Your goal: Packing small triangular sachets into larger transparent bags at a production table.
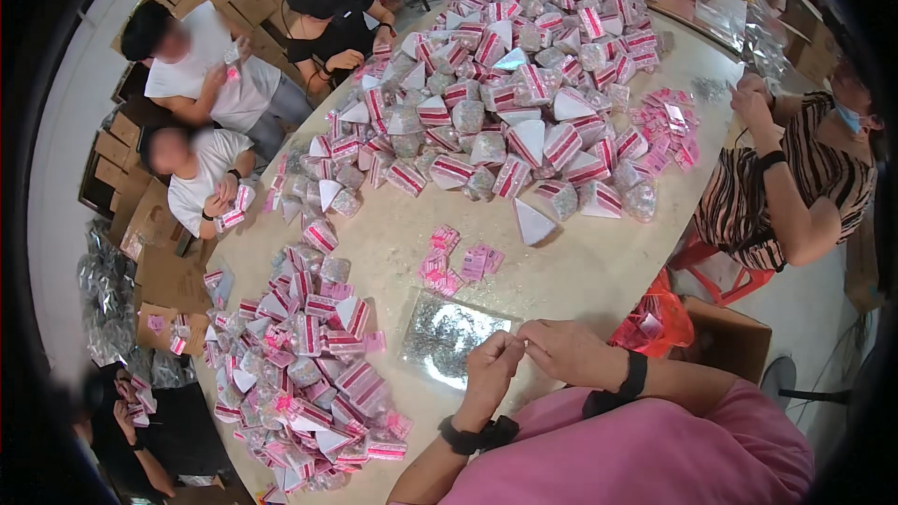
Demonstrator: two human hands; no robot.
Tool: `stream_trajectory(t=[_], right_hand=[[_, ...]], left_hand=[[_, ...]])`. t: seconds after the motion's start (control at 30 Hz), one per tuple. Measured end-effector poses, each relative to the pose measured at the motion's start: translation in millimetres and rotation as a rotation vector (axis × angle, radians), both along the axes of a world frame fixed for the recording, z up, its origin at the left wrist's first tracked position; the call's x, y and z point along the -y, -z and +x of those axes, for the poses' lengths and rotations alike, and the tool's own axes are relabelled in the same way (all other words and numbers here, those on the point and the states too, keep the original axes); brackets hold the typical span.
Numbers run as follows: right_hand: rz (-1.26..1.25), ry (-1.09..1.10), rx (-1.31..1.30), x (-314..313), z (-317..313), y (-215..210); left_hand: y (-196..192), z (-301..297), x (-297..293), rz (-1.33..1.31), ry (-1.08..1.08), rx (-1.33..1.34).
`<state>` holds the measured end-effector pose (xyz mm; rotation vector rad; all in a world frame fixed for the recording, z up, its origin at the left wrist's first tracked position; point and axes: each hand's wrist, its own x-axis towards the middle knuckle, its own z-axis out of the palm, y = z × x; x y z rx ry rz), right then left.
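Observation:
My left hand [490, 376] and my right hand [572, 352] meet above the table's near edge, fingers pinched together. Whatever lies between the fingertips is too small to make out. Just left of them a shiny, clear plastic bag [440, 341] with silvery contents lies flat on the table. Beyond it are small pink cards [480, 262] and a scatter of tiny clear bits. To the left spreads a heap of small clear packets with pink-and-white card tops [309, 369].
A larger mound of similar packets [524, 84] covers the far table [617, 262]. More pink cards [669, 126] lie at the right. An orange-red bag [669, 318] and a cardboard box [730, 337] stand beside the table. Several people sit or stand around it, handling small items.

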<state>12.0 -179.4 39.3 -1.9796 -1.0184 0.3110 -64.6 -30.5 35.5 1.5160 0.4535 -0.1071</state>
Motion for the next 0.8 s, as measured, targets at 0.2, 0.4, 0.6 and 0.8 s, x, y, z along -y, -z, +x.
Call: stream_trajectory(t=[0.2,0.4,0.6,0.8], right_hand=[[-0.041,-0.065,0.203,7.3,9.8,7.6],[0.012,-0.004,0.238,25.4,24.7,12.6],[-0.015,0.171,0.082,66.0,36.3,29.4],[-0.149,0.309,-0.15,101.1,25.5,37.5]], left_hand=[[4.8,9.1,6.9,-0.125,-0.028,0.045],[3.3,38.4,6.3,0.032,0.127,0.032],[20.6,106.7,-14.5,0.467,0.134,0.21],[83.1,176.5,-8.5,0.784,-0.028,0.242]])
